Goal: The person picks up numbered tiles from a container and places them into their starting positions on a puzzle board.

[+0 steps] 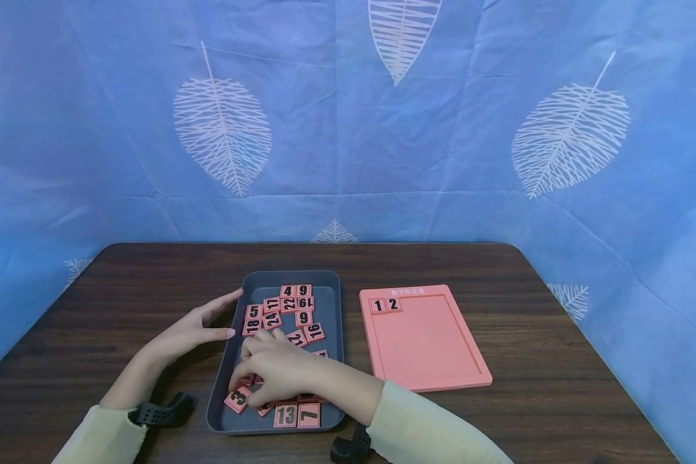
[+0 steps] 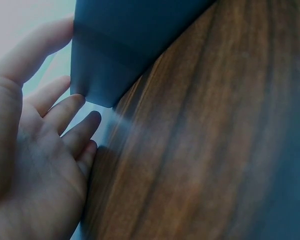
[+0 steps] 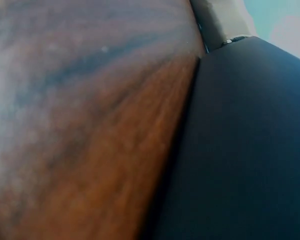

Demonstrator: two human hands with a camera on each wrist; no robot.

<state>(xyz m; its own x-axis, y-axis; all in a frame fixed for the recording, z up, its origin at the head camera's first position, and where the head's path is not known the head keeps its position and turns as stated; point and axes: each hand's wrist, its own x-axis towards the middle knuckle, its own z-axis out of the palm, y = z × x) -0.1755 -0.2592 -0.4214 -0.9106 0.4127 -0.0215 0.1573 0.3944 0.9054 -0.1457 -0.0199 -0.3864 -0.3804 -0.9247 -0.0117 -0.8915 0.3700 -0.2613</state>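
My right hand [image 1: 278, 367] reaches over the dark grey tray [image 1: 217, 412], thumb and index finger pinching the pink number tile marked 3 [image 1: 238, 399] near the tray's lower left corner. Some tiles beneath this hand are hidden. My left hand [image 1: 194, 328] lies along the tray's left side with fingers extended, fingertips at the rim; the left wrist view shows its spread fingers [image 2: 65, 110] against the tray's outer wall [image 2: 120, 55]. Other tiles lie scattered in the tray, such as 13 [image 1: 285, 415] and 7 [image 1: 309, 415] at the front and 5 [image 1: 254, 311] farther back.
Right of the tray lies a pink framed board [image 1: 426, 348], with tiles 1 [image 1: 377, 306] and 2 [image 1: 394, 305] side by side in its upper left corner. Both stand on a dark wooden table [image 1: 533, 361]. A blue leaf-patterned cloth [image 1: 336, 142] hangs behind it.
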